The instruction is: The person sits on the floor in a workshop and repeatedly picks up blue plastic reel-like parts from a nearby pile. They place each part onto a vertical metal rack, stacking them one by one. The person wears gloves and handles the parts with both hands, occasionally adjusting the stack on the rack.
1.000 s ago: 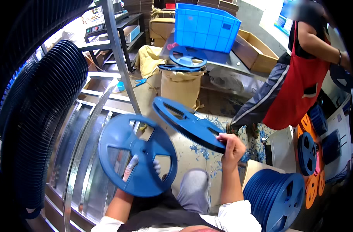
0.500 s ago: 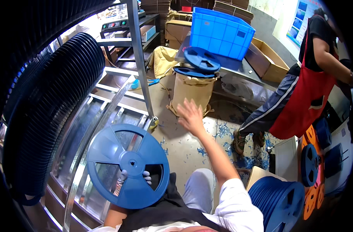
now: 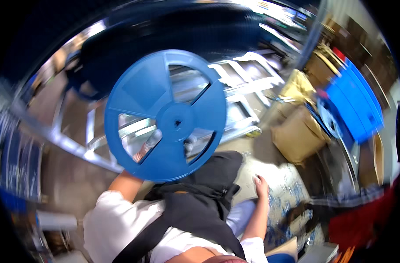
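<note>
A blue plastic reel (image 3: pixel 200 142), with a round hub and cut-out windows, is held up in front of me, its flat face toward me. My left hand (image 3: pixel 151 142), in a pale striped glove, grips it from behind, and fingers show through two of the windows. Lower down, on the right, my bare right hand (image 3: pixel 262 186) hangs beside my leg above the floor. Nothing shows in it; its fingers point away and are blurred, so their pose is unclear.
Behind the reel is a metal rack (image 3: pixel 265 76) bearing a long row of dark stacked reels (image 3: pixel 173 33). At right stand a tan paper-wrapped bundle (image 3: pixel 300 131) and a blue crate (image 3: pixel 355 103). A person's red apron (image 3: pixel 362 219) shows at the lower right. Blue scraps litter the floor.
The view has swung left toward the rack, so the bundle and crate now lie farther right. The reel has risen in front of me. My right hand, spread out forward before, has dropped to my side.
</note>
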Demonstrator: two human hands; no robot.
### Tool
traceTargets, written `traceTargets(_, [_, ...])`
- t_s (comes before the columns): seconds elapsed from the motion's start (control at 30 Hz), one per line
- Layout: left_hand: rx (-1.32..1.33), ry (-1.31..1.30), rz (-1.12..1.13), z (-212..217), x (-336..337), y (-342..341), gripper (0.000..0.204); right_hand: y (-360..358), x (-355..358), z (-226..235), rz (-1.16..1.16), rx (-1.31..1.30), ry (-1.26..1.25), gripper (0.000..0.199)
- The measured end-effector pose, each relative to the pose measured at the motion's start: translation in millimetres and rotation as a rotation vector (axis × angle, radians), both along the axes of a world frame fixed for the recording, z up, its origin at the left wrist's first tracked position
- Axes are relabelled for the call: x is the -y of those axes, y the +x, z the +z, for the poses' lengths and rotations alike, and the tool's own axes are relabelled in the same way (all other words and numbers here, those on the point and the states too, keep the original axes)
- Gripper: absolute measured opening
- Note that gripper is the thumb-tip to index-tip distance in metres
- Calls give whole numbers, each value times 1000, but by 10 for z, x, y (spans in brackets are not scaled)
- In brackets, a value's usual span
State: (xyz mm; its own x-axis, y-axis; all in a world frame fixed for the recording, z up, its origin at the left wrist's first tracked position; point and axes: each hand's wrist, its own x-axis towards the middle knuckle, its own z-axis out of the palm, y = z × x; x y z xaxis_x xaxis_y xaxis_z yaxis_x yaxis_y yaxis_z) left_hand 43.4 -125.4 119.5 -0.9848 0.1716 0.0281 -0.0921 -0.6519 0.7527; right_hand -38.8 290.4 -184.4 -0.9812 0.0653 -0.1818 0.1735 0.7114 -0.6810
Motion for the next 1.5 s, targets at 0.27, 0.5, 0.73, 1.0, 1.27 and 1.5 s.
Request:
traceTargets(0.27, [-313,-362,963,62,1168,1039,56,-132,-11,-441,182,5,-104,40])
traceTargets(0.5, [-234,-188,1080,114,1783,839,32,-20,-89,-104,66,3,-184,39])
traceTargets(0.73, [-216,-214,946,157,3135,338,36,21,-31,-128,16,-47,-268,35])
traceTargets(1.0, [-214,-269,994,204,3696,-98,51,-88,-385,-479,-17,-8,-364,33])
traceTargets(1.27, [-42,-218,998,-420,3761,-108,67,58,21,-180,35,74,-248,31])
traceTargets(1.5, [-20,-275,1026,-508,3877,-113,47,-383,520,96,224,-43,6,27])
